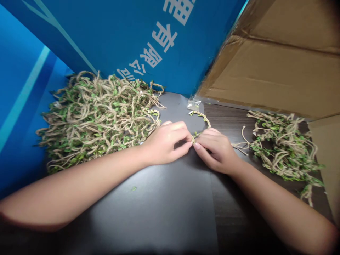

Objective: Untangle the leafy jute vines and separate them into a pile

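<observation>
Both hands meet near the middle, pinching one braided twine cord (204, 117) with small green leaves. My left hand (170, 141) is closed, thumb and forefinger on the cord's near part. Close against it, my right hand (216, 147) is closed too, its thumb and fingertips on the same part. One end of the cord curves up behind the right hand; the exact spot between the fingertips is mostly hidden. Left of my left hand lies a large heap of leafy twine cords (106, 117). A smaller pile of such cords (284, 148) is right of my right hand.
A blue panel with white characters (164, 37) stands behind the heap. Brown cardboard (278, 74) leans at the back right. A grey mat (159, 212) covers part of the dark wood-grain table (231, 202). A loose leaf (134, 188) and a clear plastic scrap (193, 105) lie on it.
</observation>
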Demonstrator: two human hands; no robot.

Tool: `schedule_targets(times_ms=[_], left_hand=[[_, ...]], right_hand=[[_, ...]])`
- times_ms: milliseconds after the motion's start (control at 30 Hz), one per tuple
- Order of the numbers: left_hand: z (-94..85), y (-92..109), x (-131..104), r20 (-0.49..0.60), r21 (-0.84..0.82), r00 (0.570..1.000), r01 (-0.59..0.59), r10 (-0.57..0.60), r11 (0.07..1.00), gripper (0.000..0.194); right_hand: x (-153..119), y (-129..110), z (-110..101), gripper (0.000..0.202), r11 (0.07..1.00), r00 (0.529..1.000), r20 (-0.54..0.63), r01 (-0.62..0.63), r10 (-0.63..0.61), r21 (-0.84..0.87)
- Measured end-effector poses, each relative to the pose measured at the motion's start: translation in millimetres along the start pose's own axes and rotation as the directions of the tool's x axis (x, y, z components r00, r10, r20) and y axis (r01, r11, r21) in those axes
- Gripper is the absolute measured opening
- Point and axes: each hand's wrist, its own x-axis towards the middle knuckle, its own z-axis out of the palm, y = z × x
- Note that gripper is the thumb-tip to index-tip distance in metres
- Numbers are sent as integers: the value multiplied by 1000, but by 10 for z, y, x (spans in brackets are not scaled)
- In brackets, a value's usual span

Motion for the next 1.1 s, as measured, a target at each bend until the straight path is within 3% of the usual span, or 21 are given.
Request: schedule_targets(times_ms=[67,167,433,600,733,933,1100], left_hand=[[0,3,1,-16,2,1000,0,0,1000,13],[-1,11,5,-25,14,1000,12,-12,1000,11],[-3,3,26,38,-47,997,69,-67,997,26],[13,-18,16,45,-17,996,78,-78,997,19],[9,-13,7,30,20,998,60,-61,998,19],[8,-19,9,28,67,996,81,-83,995,17],[20,-38,13,28,39,995,99,-100,994,19]], right_hand=[[-1,-6,13,7,999,999,-45,-25,24,-33],[-7,3,37,14,998,993,-117,-41,36,-45],[10,26,23,6,998,993,-112,-29,35,52],[26,12,0,8,997,995,-91,-30,37,76],[23,10,12,8,999,995,-93,-33,36,27],[13,6,42,20,993,968,-250,-29,-1,-117],[0,28,54,14,981,970,-239,1,-47,-192]])
